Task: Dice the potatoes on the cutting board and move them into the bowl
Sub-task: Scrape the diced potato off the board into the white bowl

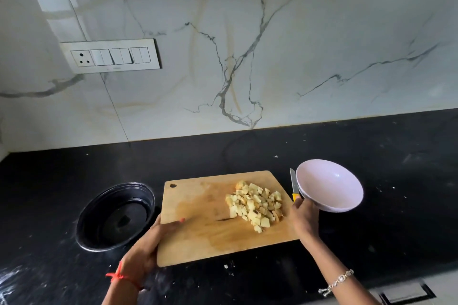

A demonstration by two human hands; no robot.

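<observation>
A wooden cutting board point(210, 225) lies on the black counter with a heap of diced potato point(255, 203) on its right half. My left hand point(151, 245) grips the board's left front edge, thumb on top. My right hand point(303, 218) holds the near rim of a white bowl point(330, 186), which is tilted toward the board just off its right edge. The same hand also holds a yellow-handled knife point(294, 187), blade pointing away, between board and bowl.
A round black lidded pan point(116, 215) sits on the counter left of the board. The marble backsplash carries a switch panel point(111, 56) at the upper left. The counter's front edge runs near my wrists, with small scraps point(226, 266) by the board.
</observation>
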